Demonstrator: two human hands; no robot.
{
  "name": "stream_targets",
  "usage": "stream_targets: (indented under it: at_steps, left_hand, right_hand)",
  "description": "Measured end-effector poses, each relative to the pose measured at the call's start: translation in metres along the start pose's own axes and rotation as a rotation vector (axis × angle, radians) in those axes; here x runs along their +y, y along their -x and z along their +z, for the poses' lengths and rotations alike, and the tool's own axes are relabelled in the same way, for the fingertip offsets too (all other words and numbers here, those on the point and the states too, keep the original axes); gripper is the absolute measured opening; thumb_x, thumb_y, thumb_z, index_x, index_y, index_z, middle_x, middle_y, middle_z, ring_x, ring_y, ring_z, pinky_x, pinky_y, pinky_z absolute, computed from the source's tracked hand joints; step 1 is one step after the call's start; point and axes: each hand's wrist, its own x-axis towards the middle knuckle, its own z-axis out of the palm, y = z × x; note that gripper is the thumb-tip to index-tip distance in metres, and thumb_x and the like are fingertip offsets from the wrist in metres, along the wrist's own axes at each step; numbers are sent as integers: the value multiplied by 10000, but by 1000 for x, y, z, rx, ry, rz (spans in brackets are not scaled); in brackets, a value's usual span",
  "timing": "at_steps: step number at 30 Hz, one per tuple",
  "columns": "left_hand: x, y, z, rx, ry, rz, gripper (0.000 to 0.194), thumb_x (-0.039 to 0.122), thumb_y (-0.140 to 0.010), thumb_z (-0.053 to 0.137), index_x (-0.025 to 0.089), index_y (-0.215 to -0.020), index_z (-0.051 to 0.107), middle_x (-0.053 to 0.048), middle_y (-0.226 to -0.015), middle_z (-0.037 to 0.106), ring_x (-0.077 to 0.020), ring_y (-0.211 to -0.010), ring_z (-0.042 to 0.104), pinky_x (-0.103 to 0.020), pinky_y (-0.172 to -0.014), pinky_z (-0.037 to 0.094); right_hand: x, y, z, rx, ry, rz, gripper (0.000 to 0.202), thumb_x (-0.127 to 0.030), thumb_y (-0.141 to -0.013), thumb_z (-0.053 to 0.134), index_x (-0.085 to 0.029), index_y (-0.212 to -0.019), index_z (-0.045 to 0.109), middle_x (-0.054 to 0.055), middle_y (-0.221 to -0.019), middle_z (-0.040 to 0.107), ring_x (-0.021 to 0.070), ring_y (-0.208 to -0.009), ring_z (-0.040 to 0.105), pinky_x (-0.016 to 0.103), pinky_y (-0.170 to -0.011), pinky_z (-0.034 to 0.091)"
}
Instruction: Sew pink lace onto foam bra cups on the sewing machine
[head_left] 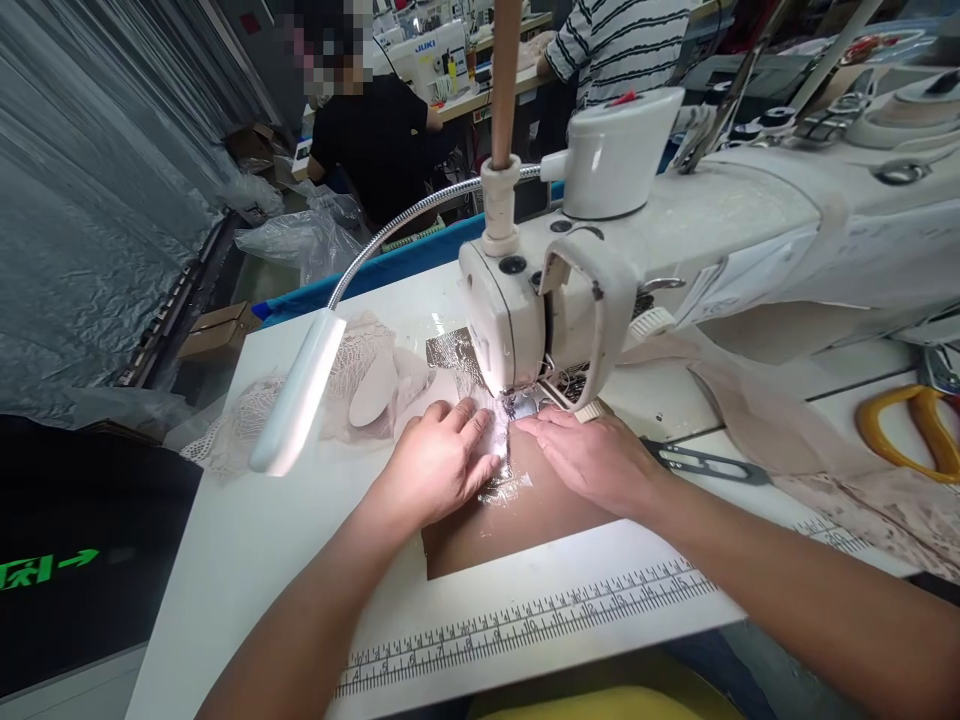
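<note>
Under the needle of a white sewing machine (502, 330) lies a piece of pale, thin fabric (493, 432). My left hand (442, 455) rests flat on this fabric, fingers spread and pointing toward the needle. On the other side of the needle, my right hand (592, 455) lies low with its fingers stretched out, the tips close to the presser foot. Beneath both hands is a brown sheet (480, 545) on the table. Pale lace with smooth cup-like pieces (373, 388) trails off to the left of my left hand.
A lamp (300, 390) on a bent metal neck hangs over the table's left side. Black thread snips (705, 463) and orange-handled scissors (911, 430) lie at right. A printed ruler (525, 630) runs along the front edge. Two people sit at machines beyond.
</note>
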Motion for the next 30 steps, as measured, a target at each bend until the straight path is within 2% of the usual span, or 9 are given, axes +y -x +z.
stream_targets:
  at_steps: [5,9,12,14,16,21,25,27,30]
  left_hand:
    - [15,13,-21,-157,140,24,495,495,-925,425,127,-1234,544,-120,-1071,586,-255,-916,546,-381,-823,488]
    - [29,18,-20,-166,160,68,466,461,-818,606,130,-1146,585,-105,-1015,582,-268,-919,529,-391,-801,493]
    - [38,21,-7,-123,160,128,322,299,-795,615,121,-1062,600,-105,-1025,572,-263,-921,516,-382,-793,487]
    - [40,20,1,-88,147,145,185,144,-840,487,106,-977,606,-110,-997,578,-242,-900,523,-353,-772,478]
    - [36,18,5,-63,186,118,215,74,-872,383,105,-886,596,-103,-909,588,-214,-843,531,-318,-735,461]
    - [9,11,1,-41,653,-88,247,289,-943,430,159,-746,503,4,-665,491,-125,-615,445,-234,-577,361]
    - [-7,8,8,-75,1041,-179,349,416,-951,396,160,-718,439,32,-627,405,-94,-565,369,-210,-541,321]
    - [-10,8,11,-84,1116,-169,356,435,-949,395,159,-728,439,32,-635,404,-92,-568,367,-208,-541,321]
    - [-8,8,6,-97,1001,-62,342,412,-950,404,153,-745,493,10,-672,470,-112,-627,436,-226,-605,368]
  right_hand:
    - [0,0,-4,-18,-11,3,305,-122,-859,411,-191,-966,688,32,-736,648,139,-613,515,262,-592,326]
    - [-2,0,-7,-50,-40,10,334,-85,-833,401,-189,-987,678,31,-756,655,137,-613,529,260,-587,336]
    - [0,2,-6,-53,-79,10,345,-92,-838,398,-203,-1011,675,38,-802,666,144,-659,560,257,-613,364]
    - [3,3,-5,-58,-106,-2,342,-106,-842,405,-213,-1027,672,41,-828,670,147,-673,569,257,-612,376]
    - [6,4,-4,-69,-136,-9,347,-116,-844,409,-219,-1055,664,42,-850,674,149,-675,575,258,-600,386]
    - [12,7,-3,-138,-201,21,448,-92,-802,416,-237,-1178,610,50,-939,676,163,-741,601,277,-632,429]
    - [7,3,-3,-176,-264,17,465,-101,-791,462,-238,-1218,585,50,-1004,673,167,-807,618,290,-694,448]
    - [3,0,-2,-135,-299,25,352,-120,-811,486,-223,-1112,637,37,-977,677,157,-809,619,270,-681,435]
    - [0,-2,-2,-85,-351,13,155,-177,-840,519,-196,-856,672,8,-803,658,129,-703,587,243,-613,391]
